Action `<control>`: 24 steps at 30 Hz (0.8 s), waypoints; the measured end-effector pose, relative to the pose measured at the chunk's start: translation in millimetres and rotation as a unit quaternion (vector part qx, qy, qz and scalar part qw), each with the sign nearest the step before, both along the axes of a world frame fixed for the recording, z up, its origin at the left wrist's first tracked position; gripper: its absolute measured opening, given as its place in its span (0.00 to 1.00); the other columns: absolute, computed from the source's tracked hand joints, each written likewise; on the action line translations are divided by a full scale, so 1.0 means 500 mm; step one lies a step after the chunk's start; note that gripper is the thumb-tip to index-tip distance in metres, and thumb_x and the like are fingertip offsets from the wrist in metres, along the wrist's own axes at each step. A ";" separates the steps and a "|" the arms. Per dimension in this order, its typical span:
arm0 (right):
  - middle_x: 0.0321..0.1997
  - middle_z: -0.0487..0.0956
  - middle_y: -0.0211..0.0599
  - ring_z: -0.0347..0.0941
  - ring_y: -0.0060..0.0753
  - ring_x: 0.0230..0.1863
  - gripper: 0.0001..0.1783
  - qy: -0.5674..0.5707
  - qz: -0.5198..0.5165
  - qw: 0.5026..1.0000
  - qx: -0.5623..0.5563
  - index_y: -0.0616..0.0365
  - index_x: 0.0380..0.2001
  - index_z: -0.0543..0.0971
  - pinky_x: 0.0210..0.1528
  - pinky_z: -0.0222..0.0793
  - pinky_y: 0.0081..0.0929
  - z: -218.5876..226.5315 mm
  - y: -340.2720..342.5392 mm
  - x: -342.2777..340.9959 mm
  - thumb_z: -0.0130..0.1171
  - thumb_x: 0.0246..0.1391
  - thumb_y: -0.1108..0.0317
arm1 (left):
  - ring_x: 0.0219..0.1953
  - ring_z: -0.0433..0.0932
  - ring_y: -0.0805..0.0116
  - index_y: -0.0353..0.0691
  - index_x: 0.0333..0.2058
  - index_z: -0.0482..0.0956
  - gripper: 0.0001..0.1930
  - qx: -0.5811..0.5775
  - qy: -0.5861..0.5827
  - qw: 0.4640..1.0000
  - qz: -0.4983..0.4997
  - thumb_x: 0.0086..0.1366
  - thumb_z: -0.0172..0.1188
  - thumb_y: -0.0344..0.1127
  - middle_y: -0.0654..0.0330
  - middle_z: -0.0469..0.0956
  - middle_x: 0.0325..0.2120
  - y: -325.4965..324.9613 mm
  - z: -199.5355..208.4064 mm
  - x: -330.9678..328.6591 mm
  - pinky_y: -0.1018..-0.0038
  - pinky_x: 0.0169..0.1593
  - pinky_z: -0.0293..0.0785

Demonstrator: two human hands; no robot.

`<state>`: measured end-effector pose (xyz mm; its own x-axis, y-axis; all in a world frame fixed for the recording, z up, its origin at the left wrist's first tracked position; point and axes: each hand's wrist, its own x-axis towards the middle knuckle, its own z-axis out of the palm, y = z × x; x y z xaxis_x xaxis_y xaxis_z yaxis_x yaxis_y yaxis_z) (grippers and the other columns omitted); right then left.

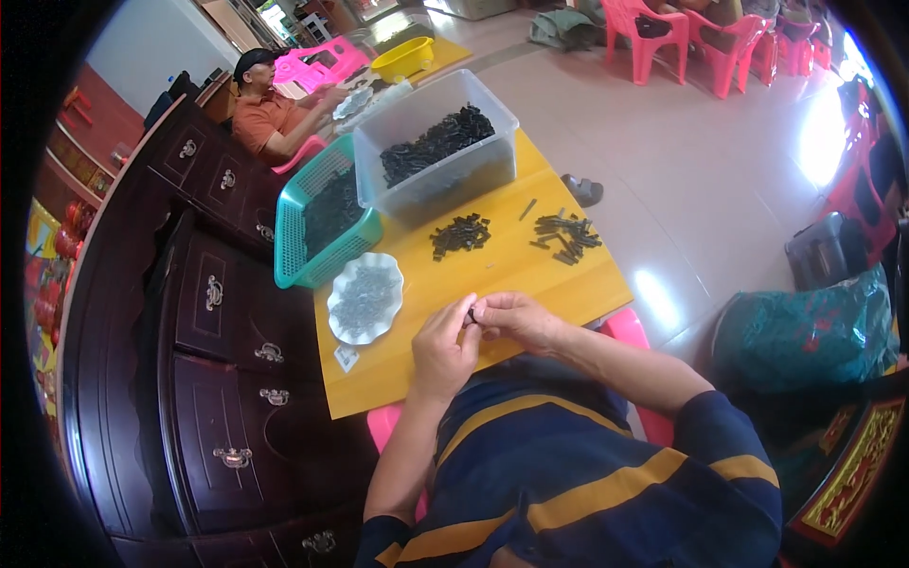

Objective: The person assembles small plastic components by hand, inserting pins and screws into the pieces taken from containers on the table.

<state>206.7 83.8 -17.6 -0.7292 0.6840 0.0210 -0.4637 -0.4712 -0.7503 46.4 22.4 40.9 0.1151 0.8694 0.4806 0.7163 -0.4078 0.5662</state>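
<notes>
A tiny black piece [471, 313] is pinched between the fingers [464, 327] of both hands, just above the yellow surface [530, 275]. It is mostly hidden, so its shape is hard to tell.

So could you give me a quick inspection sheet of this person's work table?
Surface: yellow wooden table, fairly crowded.
Job's things: small black part pinched between both hands; two piles of black parts.
Clutter: clear tub of black parts, teal basket, white scalloped dish of grey bits.
Hands: left hand and right hand meet on the part.
Cables: nothing seen.
Surroundings: dark cabinet, pink chairs, a seated person.
</notes>
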 end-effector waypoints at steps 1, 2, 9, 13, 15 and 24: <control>0.39 0.81 0.25 0.73 0.18 0.42 0.11 -0.009 -0.012 1.000 -0.003 0.55 0.41 0.83 0.47 0.67 0.20 0.000 -0.002 -0.002 0.60 0.68 0.60 | 0.43 0.84 0.50 0.36 0.49 0.82 0.19 0.005 0.004 1.000 -0.003 0.58 0.65 0.24 0.50 0.84 0.42 -0.001 0.000 -0.001 0.63 0.48 0.79; 0.39 0.81 0.25 0.73 0.18 0.42 0.11 -0.008 -0.010 1.000 -0.001 0.55 0.41 0.83 0.47 0.67 0.20 0.001 -0.002 -0.001 0.60 0.68 0.60 | 0.43 0.84 0.50 0.36 0.49 0.82 0.19 0.010 0.008 1.000 -0.008 0.58 0.65 0.24 0.50 0.84 0.42 0.000 0.002 -0.001 0.63 0.47 0.79; 0.40 0.81 0.24 0.71 0.16 0.40 0.10 -0.008 -0.019 1.000 0.010 0.54 0.40 0.83 0.43 0.65 0.18 -0.003 -0.002 -0.002 0.59 0.69 0.61 | 0.42 0.84 0.50 0.36 0.49 0.82 0.18 0.039 0.022 0.999 -0.010 0.58 0.66 0.24 0.50 0.84 0.41 0.000 0.008 0.000 0.63 0.47 0.80; 0.38 0.81 0.23 0.69 0.14 0.36 0.10 -0.031 -0.031 0.999 0.029 0.54 0.39 0.82 0.38 0.62 0.17 0.001 -0.002 -0.004 0.58 0.69 0.60 | 0.41 0.84 0.52 0.35 0.49 0.82 0.17 -0.018 0.008 1.000 -0.019 0.60 0.68 0.28 0.50 0.84 0.41 -0.006 0.038 0.003 0.64 0.45 0.80; 0.38 0.81 0.24 0.68 0.15 0.35 0.11 -0.037 -0.028 0.998 0.039 0.54 0.39 0.82 0.38 0.62 0.17 -0.008 0.001 -0.004 0.57 0.70 0.59 | 0.40 0.85 0.54 0.35 0.48 0.82 0.16 -0.022 0.009 0.999 -0.027 0.61 0.68 0.29 0.50 0.84 0.40 -0.008 0.048 0.000 0.66 0.43 0.81; 0.38 0.82 0.28 0.75 0.19 0.39 0.20 -0.098 0.084 0.989 0.077 0.58 0.42 0.81 0.44 0.70 0.20 0.009 -0.011 0.001 0.53 0.72 0.51 | 0.30 0.81 0.78 0.33 0.39 0.81 0.04 -0.250 -0.224 0.937 -0.099 0.68 0.64 0.26 0.63 0.81 0.29 -0.016 0.043 -0.068 0.79 0.35 0.77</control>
<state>207.4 78.1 -13.2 -0.8322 0.5533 -0.0371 -0.2272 -0.4013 -0.8873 12.4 14.2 62.2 0.1816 0.9817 0.0582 0.2996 -0.1116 0.9475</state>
